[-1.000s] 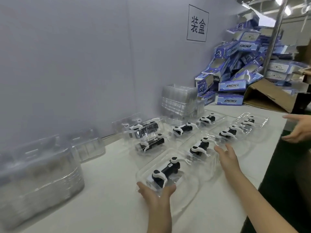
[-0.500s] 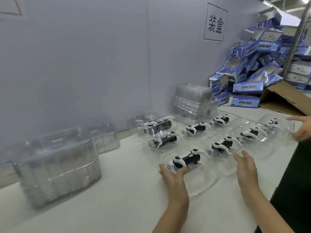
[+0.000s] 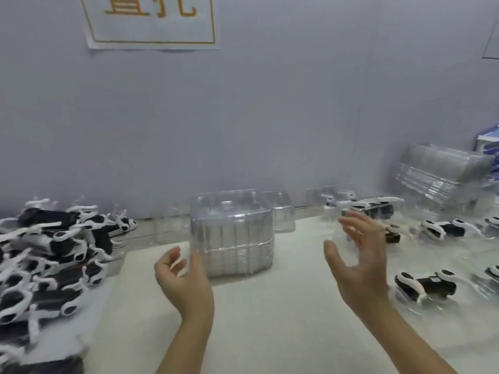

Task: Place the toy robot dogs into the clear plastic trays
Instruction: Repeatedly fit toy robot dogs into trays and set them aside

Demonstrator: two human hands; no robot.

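Head view, looking down over a white table (image 3: 270, 333) set against a grey wall (image 3: 270, 117). Left hand (image 3: 183, 279) raised above the table, fingers loosely curled, holding nothing; its fingertips sit just beside the near-left corner of a stack of clear plastic trays (image 3: 232, 236) at centre. Contact with the stack: cannot tell, motion blur. Right hand (image 3: 356, 263) also raised, fingers spread wide, empty, to the right of the stack and apart from it.

Far left: a loose heap of black-and-white toy robot dogs (image 3: 48, 260), piled on one another. Right side: several filled trays, each with one dog lying in it, among them a near one (image 3: 425, 288) and a farther one (image 3: 445, 229). Far right, by the wall, a second stack of trays (image 3: 442, 176), tilted. A paper sign (image 3: 151, 20) with orange characters hangs on the wall above.
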